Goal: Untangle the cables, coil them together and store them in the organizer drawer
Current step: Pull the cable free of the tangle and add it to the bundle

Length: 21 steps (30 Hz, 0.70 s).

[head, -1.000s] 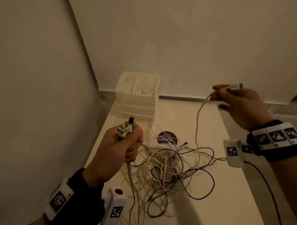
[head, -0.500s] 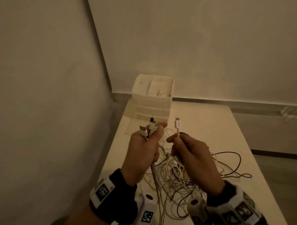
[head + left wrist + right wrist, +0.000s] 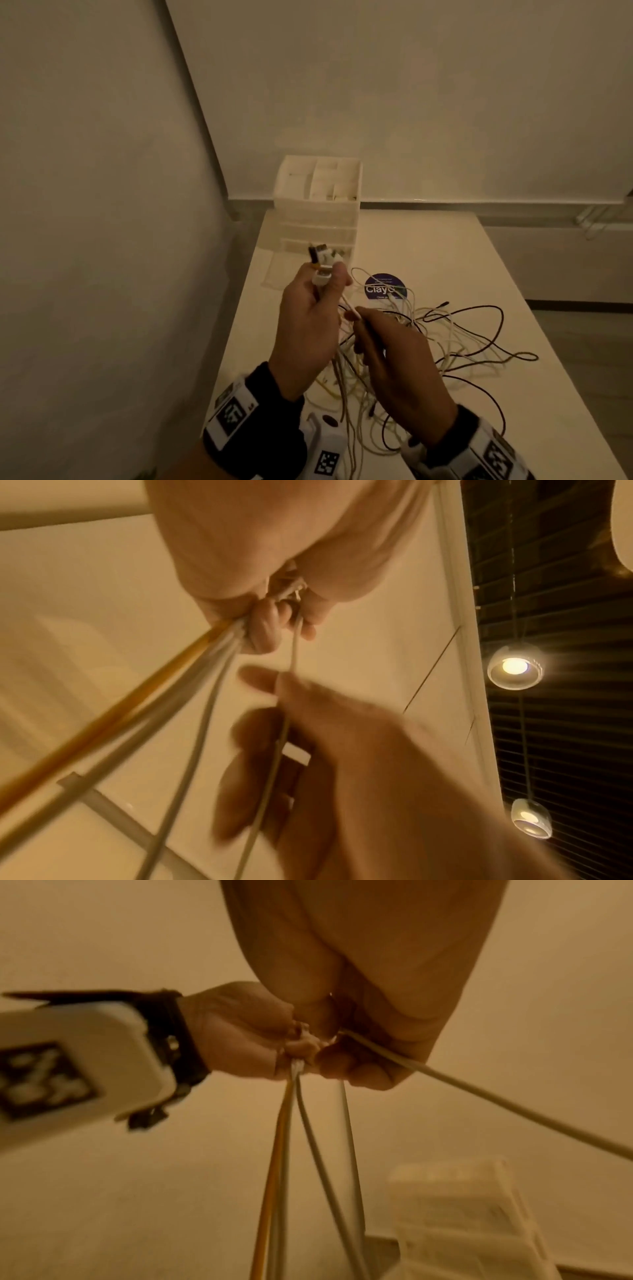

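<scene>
a bundle of cable ends (image 3: 323,265) is gripped in the left hand (image 3: 308,329), raised above the white table (image 3: 428,253), with the fingers curled round it and the thumb pressed against its side. several plugs, white, silver and one dark, stick up out of the top of the fist, just in front of the organizer (image 3: 320,202). from the underside of the fist, white, grey and one yellow cable (image 3: 103,718) are seen running down toward the table.

a single white cable (image 3: 349,303) is pinched between thumb and fingertips of the right hand (image 3: 397,370), which is held just beside and below the left hand. this cable leads up into the left fist, so it is held by both hands at once.

the rest of the cables (image 3: 445,342) lie in a loose tangle on the table, under and to the right of the hands: thin pale cords crossed with thin black ones in wide loops. part of the tangle is laid over a round purple sticker (image 3: 380,286).

the organizer is a white stack of drawers with open compartments on top, set at the far left of the table against the wall. whether any drawer is open cannot be told.
</scene>
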Available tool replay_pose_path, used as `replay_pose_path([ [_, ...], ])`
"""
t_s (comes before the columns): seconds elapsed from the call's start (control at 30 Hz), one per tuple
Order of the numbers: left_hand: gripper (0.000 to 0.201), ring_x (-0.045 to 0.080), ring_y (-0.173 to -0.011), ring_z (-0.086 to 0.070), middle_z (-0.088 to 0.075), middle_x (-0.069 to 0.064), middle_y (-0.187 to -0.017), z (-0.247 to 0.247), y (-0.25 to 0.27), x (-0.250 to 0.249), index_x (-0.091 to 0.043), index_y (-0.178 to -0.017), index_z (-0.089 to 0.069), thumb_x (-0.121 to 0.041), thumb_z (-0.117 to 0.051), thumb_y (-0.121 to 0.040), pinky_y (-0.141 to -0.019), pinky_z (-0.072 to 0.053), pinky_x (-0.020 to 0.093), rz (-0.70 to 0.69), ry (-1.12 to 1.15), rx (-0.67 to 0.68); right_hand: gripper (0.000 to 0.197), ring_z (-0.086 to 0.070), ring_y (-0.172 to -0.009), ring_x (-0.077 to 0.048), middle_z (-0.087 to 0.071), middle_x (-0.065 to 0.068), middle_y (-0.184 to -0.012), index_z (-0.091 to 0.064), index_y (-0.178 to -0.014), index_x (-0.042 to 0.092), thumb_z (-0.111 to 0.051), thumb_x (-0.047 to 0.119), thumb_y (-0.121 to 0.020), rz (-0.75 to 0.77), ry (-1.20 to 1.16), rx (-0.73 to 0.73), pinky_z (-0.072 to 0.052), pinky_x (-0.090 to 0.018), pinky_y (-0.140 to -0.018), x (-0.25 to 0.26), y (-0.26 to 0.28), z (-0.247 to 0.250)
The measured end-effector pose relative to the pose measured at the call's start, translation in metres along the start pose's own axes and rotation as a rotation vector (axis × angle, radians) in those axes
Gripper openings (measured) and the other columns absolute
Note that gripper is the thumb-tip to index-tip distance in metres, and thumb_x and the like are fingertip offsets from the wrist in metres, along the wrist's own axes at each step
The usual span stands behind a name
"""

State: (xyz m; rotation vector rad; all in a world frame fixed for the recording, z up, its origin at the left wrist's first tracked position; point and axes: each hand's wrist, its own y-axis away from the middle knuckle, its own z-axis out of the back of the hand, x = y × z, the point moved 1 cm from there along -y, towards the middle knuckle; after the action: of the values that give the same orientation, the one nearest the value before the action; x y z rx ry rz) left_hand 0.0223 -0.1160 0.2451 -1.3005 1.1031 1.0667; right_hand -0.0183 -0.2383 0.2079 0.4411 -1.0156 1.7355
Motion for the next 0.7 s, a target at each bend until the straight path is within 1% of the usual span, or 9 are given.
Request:
replay_pose_path([
  [0.17, 0.032, 0.007, -0.053, -0.042, -0.059, -0.008, -0.065, 0.019, -0.009, -0.017, -0.016, -0.081, -0.056, -0.039, -0.041, -0.097, -0.050, -0.037, 0.020, -0.173, 0.004, -0.061, 0.027, -0.049, -0.071, -0.006, -0.050, 0.017, -0.079, -0.053, -0.101, 0.024, -0.032, 0.041, -0.101, 0.009, -0.001, 0.211, -0.037, -0.016, -0.063, -0.040, 0.019, -0.004],
  [0.23, 0.034, 0.015, -0.058, -0.048, -0.058, -0.004, -0.063, 0.033, -0.018, -0.029, -0.022, -0.074, -0.056, -0.038, -0.041, -0.100, -0.059, -0.044, 0.031, -0.225, 0.073, -0.132, 0.026, -0.045, -0.070, -0.005, -0.047, 0.015, -0.078, -0.049, -0.095, 0.024, -0.029, 0.039, -0.102, -0.018, 0.070, 0.290, -0.034, -0.016, -0.063, -0.069, 0.025, -0.006],
  [0.3, 0.033, 0.019, -0.063, -0.050, -0.047, -0.004, -0.057, 0.049, -0.024, -0.045, -0.016, -0.074, -0.049, -0.032, -0.037, -0.100, -0.069, -0.053, 0.041, -0.275, 0.201, -0.175, 0.026, -0.048, -0.073, -0.005, -0.053, 0.015, -0.085, -0.050, -0.097, 0.027, -0.029, 0.043, -0.101, -0.101, 0.150, 0.370, -0.041, -0.023, -0.068, -0.109, 0.035, -0.007],
  [0.33, 0.033, 0.019, -0.062, -0.049, -0.041, -0.004, -0.057, 0.055, -0.025, -0.053, -0.014, -0.074, -0.045, -0.030, -0.035, -0.101, -0.068, -0.055, 0.043, -0.294, 0.258, -0.179, 0.028, -0.051, -0.075, -0.004, -0.056, 0.015, -0.088, -0.052, -0.099, 0.030, -0.030, 0.048, -0.098, -0.149, 0.169, 0.393, -0.045, -0.026, -0.072, -0.129, 0.041, -0.005],
  [0.4, 0.034, 0.015, -0.052, -0.038, -0.032, -0.003, -0.057, 0.060, -0.023, -0.063, -0.016, -0.073, -0.043, -0.030, -0.034, -0.103, -0.050, -0.050, 0.033, -0.288, 0.311, -0.152, 0.029, -0.050, -0.070, -0.006, -0.058, 0.011, -0.082, -0.052, -0.093, 0.033, -0.033, 0.055, -0.092, -0.252, 0.200, 0.427, -0.042, -0.023, -0.071, -0.162, 0.051, 0.001],
  [0.43, 0.035, 0.013, -0.047, -0.031, -0.029, -0.003, -0.057, 0.058, -0.021, -0.063, -0.017, -0.071, -0.042, -0.032, -0.035, -0.102, -0.042, -0.040, 0.025, -0.265, 0.305, -0.129, 0.028, -0.047, -0.065, -0.006, -0.055, 0.009, -0.075, -0.050, -0.088, 0.028, -0.034, 0.050, -0.095, -0.281, 0.249, 0.456, -0.037, -0.018, -0.065, -0.173, 0.053, 0.007],
  [0.5, 0.035, 0.009, -0.041, -0.023, -0.028, -0.006, -0.054, 0.051, -0.015, -0.053, -0.013, -0.071, -0.040, -0.035, -0.041, -0.098, -0.041, -0.025, 0.017, -0.195, 0.247, -0.048, 0.023, -0.043, -0.059, -0.007, -0.049, 0.007, -0.067, -0.048, -0.084, 0.021, -0.037, 0.034, -0.100, -0.397, 0.280, 0.459, -0.033, -0.018, -0.056, -0.189, 0.048, 0.022],
  [0.6, 0.028, 0.005, -0.040, -0.030, -0.039, -0.010, -0.047, 0.036, -0.004, -0.035, -0.020, -0.075, -0.053, -0.042, -0.054, -0.092, -0.043, -0.029, 0.019, -0.139, -0.064, 0.194, 0.023, -0.050, -0.065, -0.013, -0.053, 0.009, -0.068, -0.050, -0.079, 0.025, -0.042, 0.023, -0.101, -0.444, 0.230, 0.362, -0.035, -0.017, -0.059, -0.188, 0.026, 0.048],
  [0.7, 0.012, 0.000, -0.050, -0.046, -0.056, -0.016, -0.058, 0.012, 0.008, -0.029, -0.026, -0.080, -0.062, -0.024, -0.062, -0.092, -0.053, -0.038, 0.012, -0.146, -0.289, 0.384, 0.015, -0.051, -0.063, -0.014, -0.059, 0.000, -0.072, -0.052, -0.086, 0.023, -0.047, 0.023, -0.099, -0.384, 0.157, 0.325, -0.038, -0.022, -0.058, -0.162, -0.004, 0.074],
])
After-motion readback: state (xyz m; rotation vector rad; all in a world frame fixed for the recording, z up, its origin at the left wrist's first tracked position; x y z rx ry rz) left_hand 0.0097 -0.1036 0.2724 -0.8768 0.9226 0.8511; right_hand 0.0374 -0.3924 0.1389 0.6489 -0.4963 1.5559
